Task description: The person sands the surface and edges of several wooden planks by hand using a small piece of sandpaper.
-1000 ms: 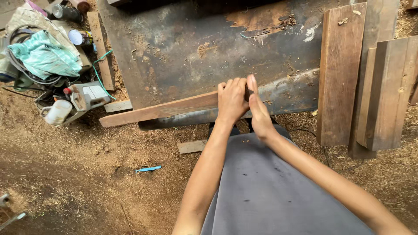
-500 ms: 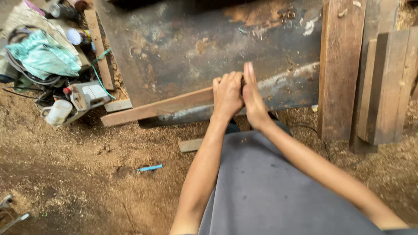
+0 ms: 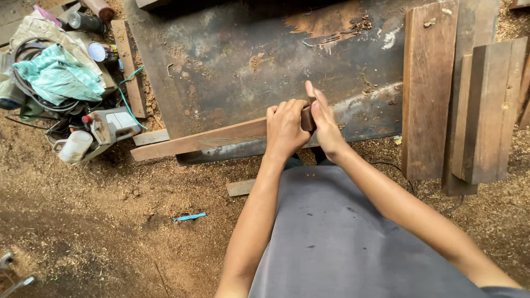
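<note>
Both hands have shifted a little along the wood since a second ago, and the right palm, which lay flatter over the left, now stands more on edge with its fingers straight. Far left, a heap of clutter sits on the sawdust floor [image 3: 110, 232]: a teal cloth [image 3: 55, 77] over coiled black cable, a grey power tool [image 3: 110, 126] and a white jug [image 3: 73, 147]. A small blue scrap [image 3: 189, 217] lies on the ground below. The long wooden plank [image 3: 204, 141] starts just right of that tool and runs along the front edge of the dark metal worktop [image 3: 237, 66], its long axis nearly level across the view but rising slightly toward the right, its free end pointing left at the clutter. The left hand [image 3: 284, 129] is curled closed over the plank's top edge, knuckles up, gripping it together with a small dark block [image 3: 307, 118] at the near end. The right hand [image 3: 327, 127] presses against that block from the other side, fingers extended and held together, thumb hidden, so I cannot tell how firmly it clasps. To work this well, I judge the push should travel along the plank's length, wrists low, pressure even from both hands, with the plank kept flat against the worktop edge so it does not rock. Right of the hands, several brown boards [image 3: 430, 88] lie lengthwise away from the person, well apart from the plank.
</note>
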